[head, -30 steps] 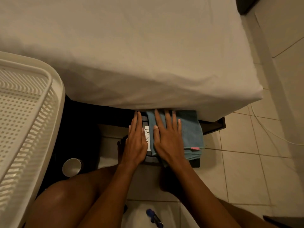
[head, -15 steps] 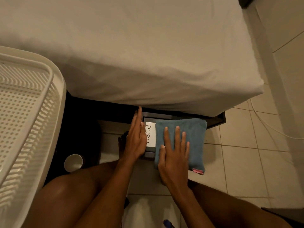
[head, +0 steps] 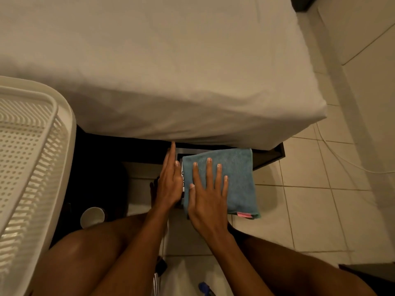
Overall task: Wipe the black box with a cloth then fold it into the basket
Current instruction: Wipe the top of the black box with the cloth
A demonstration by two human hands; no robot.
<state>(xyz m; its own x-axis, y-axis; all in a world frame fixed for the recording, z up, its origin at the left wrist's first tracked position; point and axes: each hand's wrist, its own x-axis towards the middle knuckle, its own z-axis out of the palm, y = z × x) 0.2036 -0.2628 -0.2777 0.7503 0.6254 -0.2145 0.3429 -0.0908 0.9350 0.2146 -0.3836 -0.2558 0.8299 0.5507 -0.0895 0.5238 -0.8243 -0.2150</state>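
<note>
The black box (head: 190, 151) sits on the floor, half under the bed's edge, and is mostly hidden. A folded blue cloth (head: 237, 178) with a pink tag lies on top of it. My right hand (head: 208, 199) lies flat on the cloth's left half, fingers spread, pressing it down. My left hand (head: 170, 184) stands on edge against the box's left side with straight fingers, and grips nothing. A sliver of a white label shows between the two hands. The white slotted basket (head: 64, 116) stands at the left, apart from both hands.
The white-sheeted bed (head: 171, 71) overhangs the box, with its dark frame (head: 269, 155) just behind it. A white cup (head: 92, 217) stands on the floor by my left knee. A white cable (head: 342, 159) runs over the tiles at the right. A blue object (head: 204, 288) lies between my legs.
My right hand pulled the cloth toward me from under the bed, then slid it left over most of the white label. My left hand turned from flat onto its edge.
</note>
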